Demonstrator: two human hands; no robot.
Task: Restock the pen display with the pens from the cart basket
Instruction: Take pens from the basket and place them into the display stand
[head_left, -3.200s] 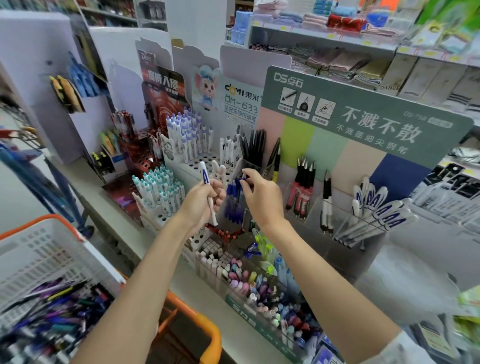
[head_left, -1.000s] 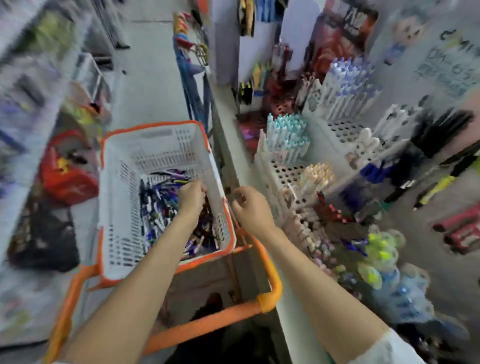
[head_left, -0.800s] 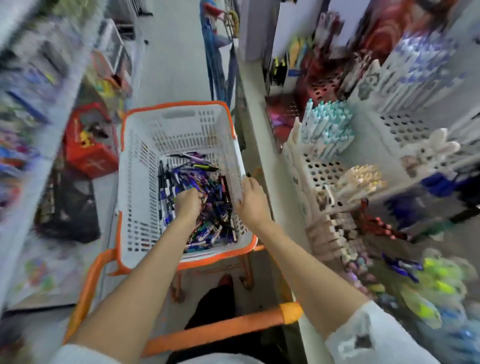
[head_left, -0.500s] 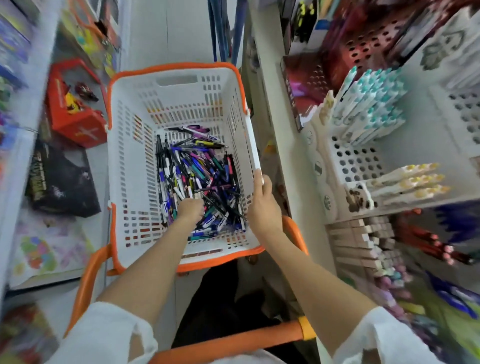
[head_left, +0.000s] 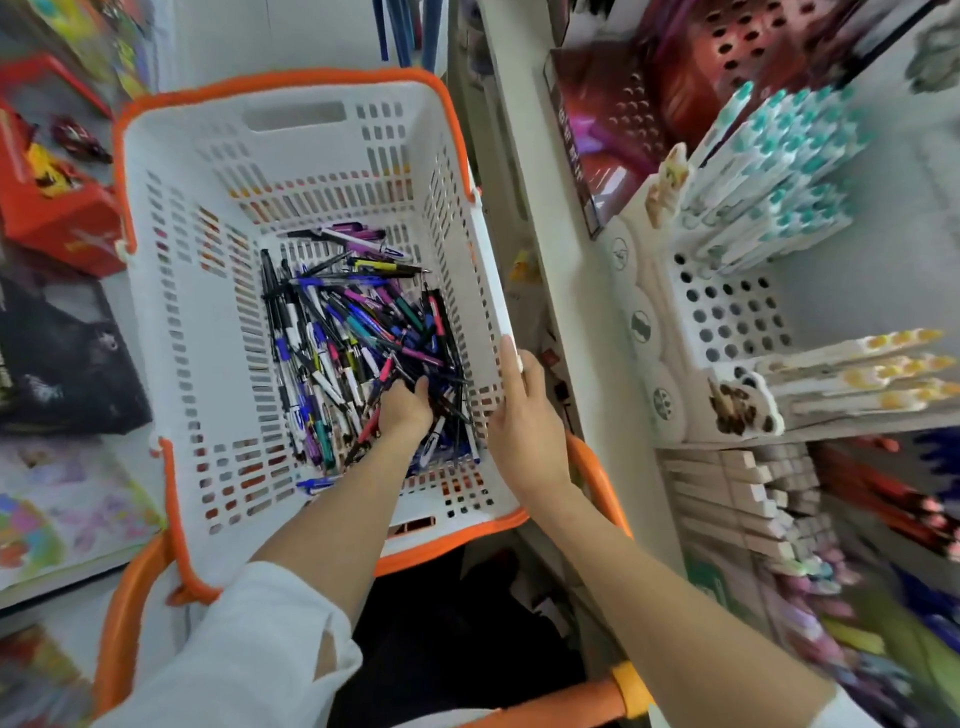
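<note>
- Head view: my left hand (head_left: 405, 410) is down in the jumbled heap of mixed-colour pens (head_left: 337, 322), fingertips buried among them, so I cannot tell whether it has hold of one.
- My right hand (head_left: 524, 415) lies with straight fingers against the right wall of the white slotted plastic basket with an orange rim (head_left: 208, 338), gripping nothing.
- The pens lie on the basket's floor. The white perforated pen display (head_left: 727, 312) stands just right of the basket, with teal-capped white pens (head_left: 779, 166) standing in its upper holes.

Pens (head_left: 353, 343) lie in the basket (head_left: 208, 322), display (head_left: 727, 312) to its right.
</note>
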